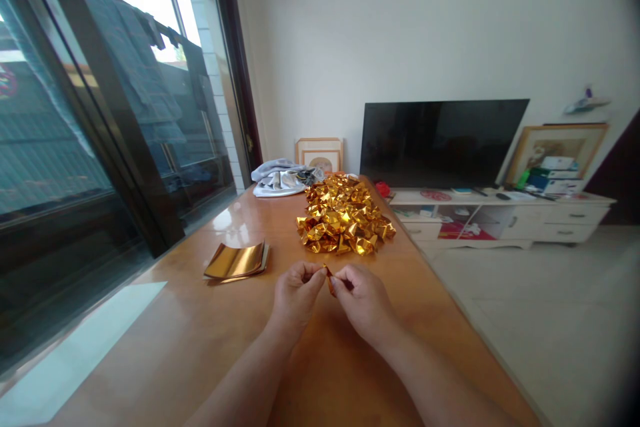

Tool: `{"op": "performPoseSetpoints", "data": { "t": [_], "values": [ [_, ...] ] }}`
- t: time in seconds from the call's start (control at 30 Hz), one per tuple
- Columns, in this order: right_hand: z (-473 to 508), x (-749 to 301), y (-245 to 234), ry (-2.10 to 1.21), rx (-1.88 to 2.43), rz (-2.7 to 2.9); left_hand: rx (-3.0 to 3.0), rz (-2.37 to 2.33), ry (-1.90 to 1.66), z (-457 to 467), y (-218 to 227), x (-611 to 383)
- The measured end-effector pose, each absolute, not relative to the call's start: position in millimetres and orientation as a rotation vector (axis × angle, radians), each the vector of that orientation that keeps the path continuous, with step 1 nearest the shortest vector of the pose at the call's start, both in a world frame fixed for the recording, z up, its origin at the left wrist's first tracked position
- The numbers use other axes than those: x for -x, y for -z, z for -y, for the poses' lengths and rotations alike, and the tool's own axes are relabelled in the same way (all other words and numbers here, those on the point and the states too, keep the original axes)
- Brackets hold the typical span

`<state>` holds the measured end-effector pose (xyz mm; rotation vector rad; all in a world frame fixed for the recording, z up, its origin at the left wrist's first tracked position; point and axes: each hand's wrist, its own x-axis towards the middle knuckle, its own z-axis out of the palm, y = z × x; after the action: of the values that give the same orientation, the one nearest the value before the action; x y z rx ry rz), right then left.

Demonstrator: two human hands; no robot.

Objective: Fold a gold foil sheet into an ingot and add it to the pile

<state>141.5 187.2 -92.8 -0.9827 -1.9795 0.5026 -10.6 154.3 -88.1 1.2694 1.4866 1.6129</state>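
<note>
My left hand (296, 297) and my right hand (363, 303) meet at the middle of the wooden table (165, 340), pinching a small folded piece of gold foil paper (330, 281) between their fingertips. Just beyond them lies a large heap of folded gold foil shapes (344, 217). To the left of my hands rests a flat stack of gold foil sheets (235, 261), out of reach of my fingers. The folded piece is partly hidden by my fingers.
A crumpled grey cloth (283, 178) lies at the table's far end, by a framed picture (319, 155). Glass sliding doors (100, 113) run along the left side. On the right, the table edge drops to a tiled floor, with a white TV cabinet (500, 220) and black television (443, 143) beyond.
</note>
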Motion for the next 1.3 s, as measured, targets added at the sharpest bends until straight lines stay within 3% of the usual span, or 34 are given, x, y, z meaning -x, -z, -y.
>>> {"op": "performPoseSetpoints", "data": {
  "t": [0.83, 1.3],
  "values": [
    [-187, -142, 95, -0.538, 0.944, 2.029, -1.311, -1.398, -1.575, -157, 88, 11],
    [-190, -145, 92, -1.608, 0.787, 1.48, -1.034, -1.077, -1.503, -160, 91, 26]
  ]
}}
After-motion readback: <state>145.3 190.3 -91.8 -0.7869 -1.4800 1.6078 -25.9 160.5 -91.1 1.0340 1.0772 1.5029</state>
